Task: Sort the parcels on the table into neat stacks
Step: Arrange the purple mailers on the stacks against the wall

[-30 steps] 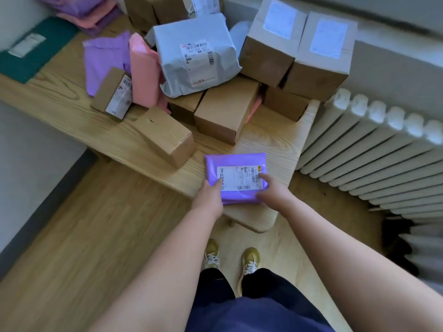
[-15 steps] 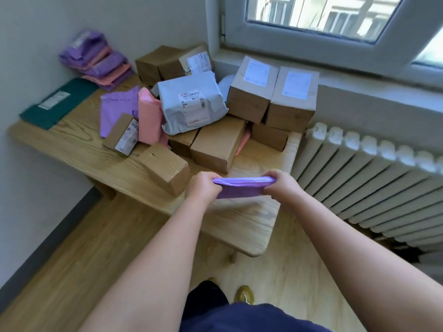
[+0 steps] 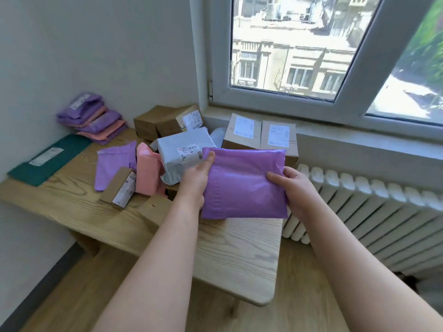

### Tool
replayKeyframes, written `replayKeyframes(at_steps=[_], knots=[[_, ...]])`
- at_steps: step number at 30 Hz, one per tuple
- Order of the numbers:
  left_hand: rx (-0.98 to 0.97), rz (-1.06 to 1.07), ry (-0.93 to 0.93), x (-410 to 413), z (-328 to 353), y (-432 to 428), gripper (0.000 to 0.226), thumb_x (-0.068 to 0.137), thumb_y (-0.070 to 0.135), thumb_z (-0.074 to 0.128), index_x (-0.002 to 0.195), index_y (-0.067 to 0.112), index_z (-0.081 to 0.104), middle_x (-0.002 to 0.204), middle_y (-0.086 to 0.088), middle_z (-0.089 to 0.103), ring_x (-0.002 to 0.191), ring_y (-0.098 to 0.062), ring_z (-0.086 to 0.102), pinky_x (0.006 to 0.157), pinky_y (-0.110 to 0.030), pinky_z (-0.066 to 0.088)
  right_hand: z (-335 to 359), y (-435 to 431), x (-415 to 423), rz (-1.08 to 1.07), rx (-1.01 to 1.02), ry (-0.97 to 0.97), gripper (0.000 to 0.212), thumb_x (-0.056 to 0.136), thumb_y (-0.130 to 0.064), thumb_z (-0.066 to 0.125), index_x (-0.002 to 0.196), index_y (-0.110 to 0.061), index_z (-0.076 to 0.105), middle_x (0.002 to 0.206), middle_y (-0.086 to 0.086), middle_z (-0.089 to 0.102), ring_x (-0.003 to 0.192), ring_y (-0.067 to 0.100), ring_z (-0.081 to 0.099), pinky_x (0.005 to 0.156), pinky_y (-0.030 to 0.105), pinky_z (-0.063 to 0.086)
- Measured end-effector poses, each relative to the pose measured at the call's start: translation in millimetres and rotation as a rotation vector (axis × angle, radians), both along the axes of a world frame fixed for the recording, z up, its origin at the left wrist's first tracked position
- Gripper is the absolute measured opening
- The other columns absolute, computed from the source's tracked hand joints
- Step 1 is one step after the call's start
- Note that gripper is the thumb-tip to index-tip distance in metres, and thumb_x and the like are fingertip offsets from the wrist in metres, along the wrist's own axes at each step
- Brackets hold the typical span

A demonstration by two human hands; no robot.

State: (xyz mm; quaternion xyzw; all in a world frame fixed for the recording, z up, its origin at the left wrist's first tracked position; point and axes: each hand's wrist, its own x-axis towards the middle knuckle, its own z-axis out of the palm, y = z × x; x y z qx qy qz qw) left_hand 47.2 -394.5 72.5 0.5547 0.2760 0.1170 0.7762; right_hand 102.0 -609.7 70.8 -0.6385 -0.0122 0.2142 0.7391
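I hold a purple mailer parcel [image 3: 242,183] up in front of me, above the wooden table [image 3: 230,255], its plain side facing me. My left hand [image 3: 197,178] grips its left edge, thumb on the front. My right hand [image 3: 293,188] grips its right edge. Behind it lie mixed parcels: a grey bag with a label [image 3: 182,152], a pink mailer [image 3: 146,172], a purple mailer [image 3: 112,164], a small labelled box [image 3: 119,188] and two brown boxes [image 3: 261,137]. A stack of purple and pink mailers [image 3: 93,118] sits at the far left corner.
A dark green flat mailer [image 3: 48,159] lies at the table's left end. More brown boxes [image 3: 165,121] stand against the wall below the window. A white radiator [image 3: 374,212] runs along the right. The wall bounds the table on the left.
I have lifted the purple parcel off the table's near edge and turned it over, so its plain side now faces me. My view has tilted up toward the window.
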Motion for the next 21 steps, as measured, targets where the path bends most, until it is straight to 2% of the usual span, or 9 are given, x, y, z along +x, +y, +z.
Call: replayKeyframes(at_steps=[2, 4, 6, 9, 12, 15, 19, 21], knots=[[-0.034, -0.045, -0.032, 3, 9, 10, 0.028, 0.09, 0.043, 0.068, 0.095, 0.016, 0.073, 0.095, -0.003, 0.077, 0.086, -0.02, 0.073, 0.081, -0.036, 0.059, 5, 10, -1, -0.073, 0.08, 0.007, 0.02, 0.09, -0.01, 0.069, 0.109, -0.003, 0.065, 0.099, 0.015, 0.07, 0.08, 0.025, 0.067, 0.074, 0.035, 0.055], [-0.039, -0.099, -0.064, 4, 9, 20, 0.023, 0.091, 0.039, 0.068, 0.098, 0.017, 0.073, 0.099, -0.001, 0.077, 0.094, -0.021, 0.072, 0.086, -0.037, 0.058, 7, 19, -2, -0.154, 0.15, 0.035, 0.014, 0.092, -0.01, 0.066, 0.106, -0.007, 0.067, 0.1, 0.013, 0.071, 0.081, 0.023, 0.069, 0.079, 0.037, 0.055], [-0.018, -0.165, -0.03, 3, 8, 30, 0.018, 0.09, 0.036, 0.07, 0.097, 0.019, 0.072, 0.096, 0.003, 0.077, 0.094, -0.018, 0.071, 0.085, -0.037, 0.057, 9, 29, -3, -0.239, 0.255, 0.091, 0.016, 0.095, -0.007, 0.062, 0.11, -0.008, 0.066, 0.102, 0.011, 0.073, 0.082, 0.022, 0.072, 0.075, 0.034, 0.06], [-0.031, -0.214, 0.02, 1, 3, 34, 0.016, 0.087, 0.033, 0.073, 0.096, 0.021, 0.069, 0.089, 0.005, 0.075, 0.081, -0.015, 0.069, 0.072, -0.03, 0.055, 9, 37, -7, -0.295, 0.399, 0.163, 0.024, 0.097, -0.003, 0.057, 0.12, -0.007, 0.062, 0.111, 0.013, 0.072, 0.087, 0.022, 0.073, 0.072, 0.034, 0.062], [-0.129, -0.263, 0.031, 3, 1, 24, 0.024, 0.083, 0.024, 0.077, 0.105, 0.02, 0.067, 0.097, -0.001, 0.074, 0.078, -0.016, 0.069, 0.068, -0.03, 0.057, 4, 48, -10, -0.295, 0.468, 0.215, 0.03, 0.098, 0.0, 0.052, 0.126, -0.006, 0.059, 0.118, 0.017, 0.069, 0.093, 0.026, 0.071, 0.079, 0.038, 0.06], [-0.208, -0.31, 0.016, 7, 0, 12, 0.026, 0.083, 0.008, 0.075, 0.106, 0.015, 0.068, 0.094, -0.002, 0.076, 0.077, -0.014, 0.072, 0.064, -0.029, 0.059, -3, 54, -12, -0.3, 0.458, 0.233, 0.038, 0.095, 0.007, 0.049, 0.131, -0.003, 0.056, 0.121, 0.02, 0.066, 0.094, 0.029, 0.069, 0.083, 0.041, 0.058], [-0.229, -0.279, -0.047, 7, 3, 15, 0.026, 0.083, -0.002, 0.07, 0.105, 0.013, 0.068, 0.092, -0.002, 0.075, 0.078, -0.013, 0.072, 0.062, -0.027, 0.058, -4, 46, -13, -0.385, 0.237, 0.15, 0.039, 0.087, 0.013, 0.054, 0.123, -0.002, 0.055, 0.109, 0.017, 0.064, 0.081, 0.021, 0.065, 0.07, 0.029, 0.055], [-0.187, -0.27, -0.064, 6, 5, 20, 0.027, 0.083, -0.003, 0.069, 0.105, 0.013, 0.068, 0.094, -0.002, 0.075, 0.082, -0.016, 0.07, 0.068, -0.028, 0.059, -2, 39, -12, -0.435, 0.111, 0.065, 0.049, 0.086, 0.008, 0.062, 0.132, -0.006, 0.048, 0.109, 0.011, 0.062, 0.096, 0.023, 0.063, 0.086, 0.035, 0.053]])
